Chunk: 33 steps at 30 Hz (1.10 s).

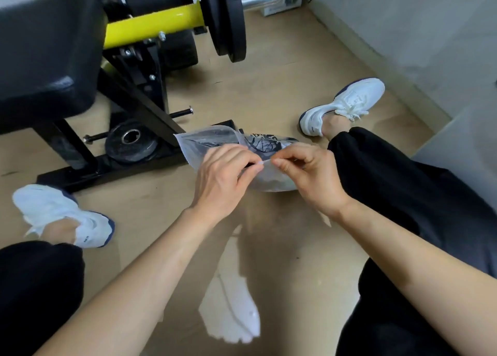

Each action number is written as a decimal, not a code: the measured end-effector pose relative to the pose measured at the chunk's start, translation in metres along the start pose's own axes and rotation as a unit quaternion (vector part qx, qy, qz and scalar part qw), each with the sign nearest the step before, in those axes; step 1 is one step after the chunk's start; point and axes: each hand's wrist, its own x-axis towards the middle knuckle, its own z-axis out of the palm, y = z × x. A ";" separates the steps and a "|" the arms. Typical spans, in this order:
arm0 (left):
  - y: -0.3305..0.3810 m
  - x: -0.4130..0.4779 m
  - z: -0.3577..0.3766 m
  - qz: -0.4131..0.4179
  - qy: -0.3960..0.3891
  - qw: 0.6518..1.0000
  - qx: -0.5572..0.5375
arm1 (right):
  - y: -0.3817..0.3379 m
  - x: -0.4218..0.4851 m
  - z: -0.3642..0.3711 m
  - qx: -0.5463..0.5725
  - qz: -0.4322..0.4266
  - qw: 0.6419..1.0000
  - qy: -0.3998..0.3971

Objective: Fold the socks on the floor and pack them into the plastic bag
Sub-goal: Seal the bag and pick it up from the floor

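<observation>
A clear plastic bag is held just above the wooden floor in the middle of the view. Dark patterned socks show through its film. My left hand pinches the bag's near edge from the left. My right hand pinches the same edge from the right, and the fingertips of both hands almost meet at the bag's white strip. Whether the bag's mouth is sealed cannot be told. A white patch lies on the floor below my forearms, blurred; I cannot tell if it is a sock.
A black and yellow weight bench with black plates stands at the back left, its base bar close to the bag. My legs in black trousers and white shoes flank the floor. A grey wall runs along the right.
</observation>
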 end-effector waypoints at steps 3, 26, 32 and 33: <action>-0.014 0.007 -0.005 -0.018 -0.023 0.999 0.016 | 0.001 0.004 -0.006 0.048 0.037 0.997 0.043; -0.003 0.051 -0.071 -0.082 -0.077 0.994 -0.003 | -0.077 0.031 0.001 -0.381 -0.017 0.920 -0.090; 0.001 0.038 -0.114 -0.077 -0.096 0.992 0.013 | -0.090 0.041 -0.011 -0.327 0.005 0.939 -0.110; 0.001 0.033 -0.117 -0.075 -0.101 0.992 0.012 | -0.092 0.043 -0.009 -0.337 0.007 0.934 -0.120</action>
